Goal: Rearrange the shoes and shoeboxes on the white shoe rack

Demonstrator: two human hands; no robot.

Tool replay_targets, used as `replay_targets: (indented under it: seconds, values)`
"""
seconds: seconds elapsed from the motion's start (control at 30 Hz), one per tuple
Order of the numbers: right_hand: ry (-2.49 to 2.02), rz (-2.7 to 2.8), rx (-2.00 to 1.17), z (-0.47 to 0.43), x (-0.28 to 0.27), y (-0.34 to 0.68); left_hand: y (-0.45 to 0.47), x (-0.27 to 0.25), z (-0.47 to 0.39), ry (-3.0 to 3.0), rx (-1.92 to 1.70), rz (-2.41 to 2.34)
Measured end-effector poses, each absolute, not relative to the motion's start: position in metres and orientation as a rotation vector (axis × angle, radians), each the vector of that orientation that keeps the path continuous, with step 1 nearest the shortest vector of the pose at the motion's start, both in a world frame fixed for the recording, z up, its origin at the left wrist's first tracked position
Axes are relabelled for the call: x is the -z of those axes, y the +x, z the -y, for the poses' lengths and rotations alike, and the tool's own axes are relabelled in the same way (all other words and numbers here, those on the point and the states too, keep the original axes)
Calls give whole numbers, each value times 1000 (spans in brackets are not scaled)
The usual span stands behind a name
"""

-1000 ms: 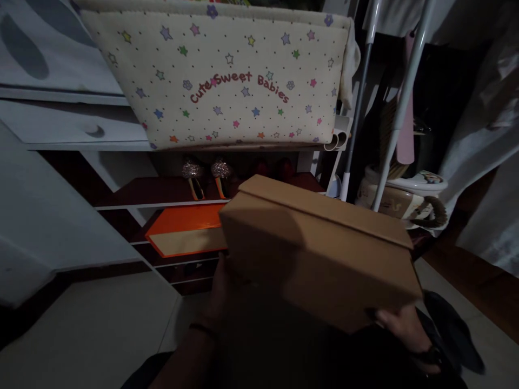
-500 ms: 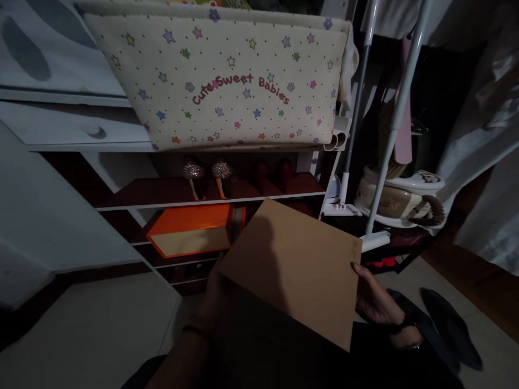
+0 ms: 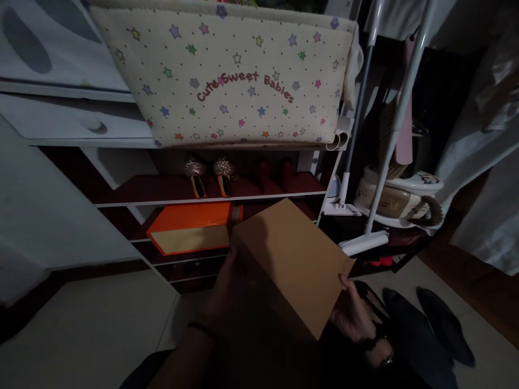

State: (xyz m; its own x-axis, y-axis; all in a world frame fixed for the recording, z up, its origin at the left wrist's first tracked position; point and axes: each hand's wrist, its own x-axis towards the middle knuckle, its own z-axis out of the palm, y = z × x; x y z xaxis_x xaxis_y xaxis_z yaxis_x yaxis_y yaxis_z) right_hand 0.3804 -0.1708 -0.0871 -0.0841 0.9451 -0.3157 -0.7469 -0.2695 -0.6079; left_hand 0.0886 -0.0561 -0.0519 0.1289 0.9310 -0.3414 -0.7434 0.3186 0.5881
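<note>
A brown cardboard box (image 3: 300, 259) is held up in front of the shoe rack, its flat top facing me and turned at an angle. My left hand (image 3: 229, 275) grips its left side; the fingers are dim and partly hidden by the box. On the box's right edge, my right hand (image 3: 351, 310) has its thumb on the top near the corner, with the other fingers below. Just beyond the box, an orange shoe box (image 3: 194, 224) with a cream front lies on the rack's middle shelf.
Glittery shoes (image 3: 208, 173) and dark red shoes (image 3: 273, 170) stand on the upper shelf (image 3: 162, 192). Above hangs a star-printed fabric bin (image 3: 243, 81). At right are a white-headed mop (image 3: 365, 243), a pink-handled brush (image 3: 403, 129) and dark slippers (image 3: 441, 324) on the tiled floor.
The cardboard box has turned clockwise and its near right corner has swung left. My right hand moved left and slightly down with it, while my left hand shifted a little right.
</note>
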Motion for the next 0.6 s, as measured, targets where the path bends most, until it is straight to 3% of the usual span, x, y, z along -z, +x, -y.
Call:
replay_targets:
  seconds: [0.27, 0.6]
  values:
    - [-807, 288, -1613, 185, 109, 364, 89, 51, 58, 402, -1197, -752]
    - [-783, 232, -1410, 169, 102, 320, 47, 44, 21, 71, -1550, -711]
